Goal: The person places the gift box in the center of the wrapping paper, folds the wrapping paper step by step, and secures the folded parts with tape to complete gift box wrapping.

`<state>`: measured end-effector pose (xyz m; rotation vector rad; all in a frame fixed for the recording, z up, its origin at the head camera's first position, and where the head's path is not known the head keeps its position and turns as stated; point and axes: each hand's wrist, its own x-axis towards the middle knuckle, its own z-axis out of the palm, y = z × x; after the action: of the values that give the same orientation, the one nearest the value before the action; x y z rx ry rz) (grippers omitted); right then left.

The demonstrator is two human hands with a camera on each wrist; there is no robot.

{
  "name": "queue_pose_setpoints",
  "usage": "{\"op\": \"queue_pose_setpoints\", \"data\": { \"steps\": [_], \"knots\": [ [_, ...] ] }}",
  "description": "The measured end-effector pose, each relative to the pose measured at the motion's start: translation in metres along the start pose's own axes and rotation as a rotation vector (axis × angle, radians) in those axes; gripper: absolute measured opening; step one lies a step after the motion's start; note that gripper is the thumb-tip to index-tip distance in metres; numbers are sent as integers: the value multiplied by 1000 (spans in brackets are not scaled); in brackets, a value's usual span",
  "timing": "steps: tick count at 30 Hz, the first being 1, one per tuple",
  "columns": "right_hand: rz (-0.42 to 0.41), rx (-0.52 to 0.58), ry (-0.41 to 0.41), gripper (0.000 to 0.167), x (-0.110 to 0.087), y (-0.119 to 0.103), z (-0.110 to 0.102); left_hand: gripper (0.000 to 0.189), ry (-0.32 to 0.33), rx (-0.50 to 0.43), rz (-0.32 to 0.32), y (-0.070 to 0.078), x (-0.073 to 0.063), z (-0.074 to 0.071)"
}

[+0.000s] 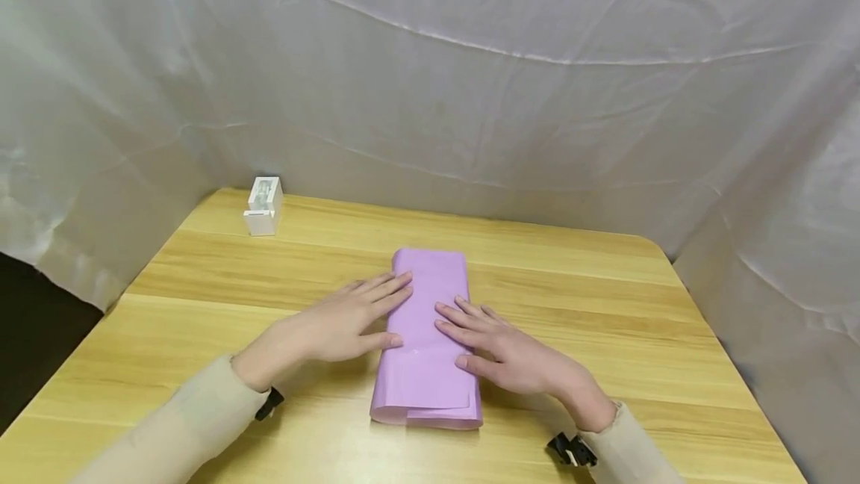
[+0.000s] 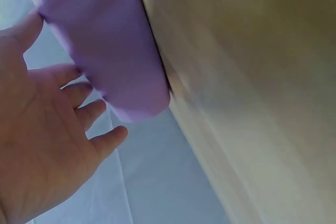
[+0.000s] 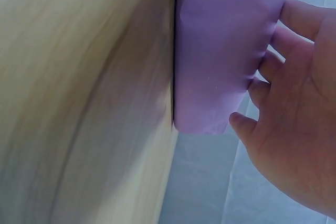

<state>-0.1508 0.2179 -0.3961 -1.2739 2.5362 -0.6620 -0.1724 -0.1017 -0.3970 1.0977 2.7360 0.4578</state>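
A folded sheet of purple paper (image 1: 433, 372) lies lengthwise on the wooden table, with its layers puffed into a loose, flattened roll and its near end open. On its left side rests my left hand (image 1: 343, 320), fingers extended and tips on the paper. The right hand (image 1: 513, 353) touches the paper's right side, also with spread, fairly straight fingers. Both wrist views show the rounded side of the purple paper (image 2: 105, 45) against the fingertips of each hand. Whatever lies inside the fold, if anything, is hidden.
A small white box (image 1: 263, 206) with a clear window stands at the table's far left corner. Grey fabric (image 1: 470, 110) hangs around the back and sides. The wooden table (image 1: 605, 297) has a rounded far right corner. Black straps sit at both cuffs.
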Motion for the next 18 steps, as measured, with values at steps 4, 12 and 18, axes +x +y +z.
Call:
{"op": "queue_pose_setpoints", "data": {
  "steps": [4,12,18],
  "knots": [
    [8,6,6,57,0,0,-1,78,-14,-16,6,1,-2,1],
    [84,143,97,58,-1,6,-7,82,-15,-41,-19,2,-5,-1],
    [110,85,155,60,-3,12,-9,82,-1,-29,-5,1,-6,-2]
  ]
}}
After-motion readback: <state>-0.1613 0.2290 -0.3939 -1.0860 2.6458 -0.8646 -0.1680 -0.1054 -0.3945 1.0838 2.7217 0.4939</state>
